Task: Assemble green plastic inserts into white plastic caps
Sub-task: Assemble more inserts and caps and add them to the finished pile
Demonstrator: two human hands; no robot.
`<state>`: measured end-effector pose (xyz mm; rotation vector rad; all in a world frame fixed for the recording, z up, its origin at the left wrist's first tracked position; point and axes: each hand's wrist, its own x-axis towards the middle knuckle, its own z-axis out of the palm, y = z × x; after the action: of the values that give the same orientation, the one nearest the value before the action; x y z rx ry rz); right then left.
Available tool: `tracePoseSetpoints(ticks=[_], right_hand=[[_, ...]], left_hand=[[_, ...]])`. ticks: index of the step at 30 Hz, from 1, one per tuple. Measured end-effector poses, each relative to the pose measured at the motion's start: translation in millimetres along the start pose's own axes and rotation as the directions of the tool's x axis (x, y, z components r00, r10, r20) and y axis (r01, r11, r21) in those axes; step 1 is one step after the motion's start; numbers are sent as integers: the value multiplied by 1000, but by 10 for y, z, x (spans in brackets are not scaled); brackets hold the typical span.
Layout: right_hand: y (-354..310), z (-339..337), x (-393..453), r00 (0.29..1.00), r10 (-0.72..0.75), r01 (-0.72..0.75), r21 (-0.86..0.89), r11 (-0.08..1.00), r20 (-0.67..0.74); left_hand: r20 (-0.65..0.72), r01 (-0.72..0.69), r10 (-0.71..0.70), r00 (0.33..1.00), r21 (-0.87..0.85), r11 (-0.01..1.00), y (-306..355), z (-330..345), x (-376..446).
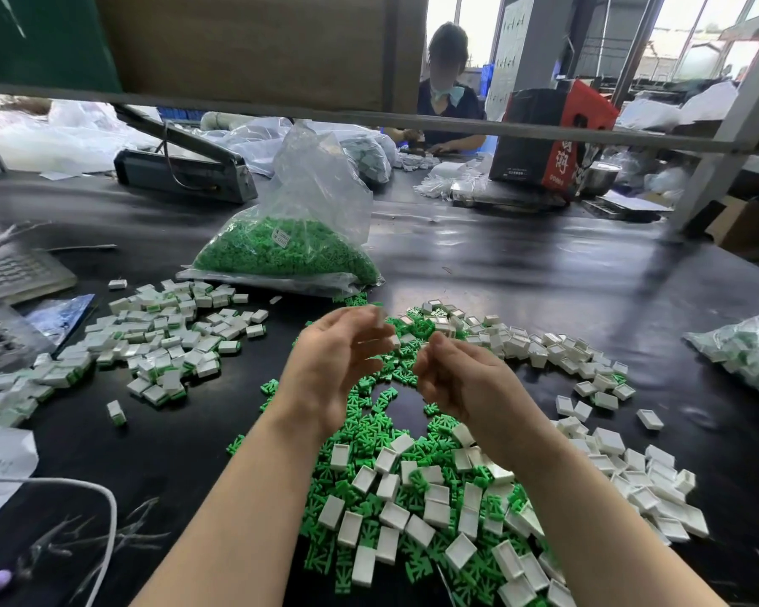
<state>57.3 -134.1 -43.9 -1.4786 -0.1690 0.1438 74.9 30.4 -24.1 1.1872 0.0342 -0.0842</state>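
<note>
Loose green inserts [369, 414] and empty white caps [430, 510] lie mixed in a heap on the black table [544, 273], right under my forearms. More empty white caps [544, 348] curve off to the right. Both hands hover above the heap, close together. My left hand [338, 361] has its palm turned right and its fingers are blurred by motion, so any part in them is unclear. My right hand [461, 378] has its fingers curled toward the thumb, and what it holds is hidden. Caps with green inside [163, 343] are piled at the left.
A clear bag of green inserts [290, 251] stands behind the heap. Another bag of parts [750, 348] lies at the right edge. A keyboard [9, 269] and a white cable [97, 497] are at the left. A heat sealer [185, 168], a red-black box [553, 133] and a seated person [448, 89] are across the table.
</note>
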Motion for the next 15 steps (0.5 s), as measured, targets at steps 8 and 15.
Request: tracePoseSetpoints(ticks=[8, 15], right_hand=[[-5, -293, 21, 963, -56, -29, -310, 950, -263], [-52, -463, -32, 951, -60, -156, -639, 753, -302]], left_hand=[[-293, 31, -338, 894, -712, 701, 157, -676, 184], [-404, -217, -309, 861, -840, 497, 223, -1006, 222]])
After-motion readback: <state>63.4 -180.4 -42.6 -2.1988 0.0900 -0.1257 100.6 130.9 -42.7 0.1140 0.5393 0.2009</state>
